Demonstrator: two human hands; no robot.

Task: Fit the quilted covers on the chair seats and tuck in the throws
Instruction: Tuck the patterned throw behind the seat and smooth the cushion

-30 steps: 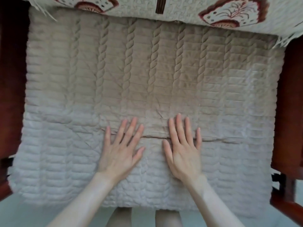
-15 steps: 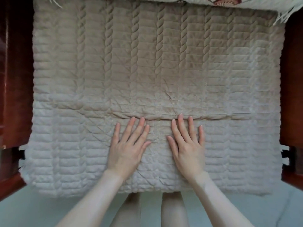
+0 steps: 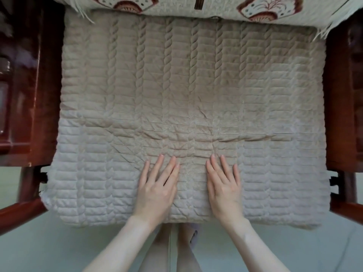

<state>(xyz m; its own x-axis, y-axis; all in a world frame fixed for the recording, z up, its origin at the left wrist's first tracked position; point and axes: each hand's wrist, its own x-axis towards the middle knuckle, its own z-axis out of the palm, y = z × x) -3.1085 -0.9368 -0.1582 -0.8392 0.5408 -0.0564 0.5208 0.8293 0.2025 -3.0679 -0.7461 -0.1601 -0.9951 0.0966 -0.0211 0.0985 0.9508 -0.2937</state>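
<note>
A beige quilted cover (image 3: 186, 85) with cable-stitch ridges lies over the whole chair seat, between two dark red wooden arms. A horizontal crease runs across it just beyond my fingertips. My left hand (image 3: 157, 189) and my right hand (image 3: 224, 187) lie flat side by side on the front middle of the cover, fingers straight and slightly spread, pressing down. A cream throw (image 3: 216, 6) with red-brown fan motifs and a fringed edge hangs over the chair back along the top of the view.
The left chair arm (image 3: 39, 85) and right chair arm (image 3: 341, 95) bound the seat. Pale floor (image 3: 49, 248) shows in front of the chair, with my legs (image 3: 172, 250) between my forearms. The cover's front edge overhangs the seat.
Both hands have slid back toward the front edge of the cover, away from the crease. The view has tilted up, so the throw shows again.
</note>
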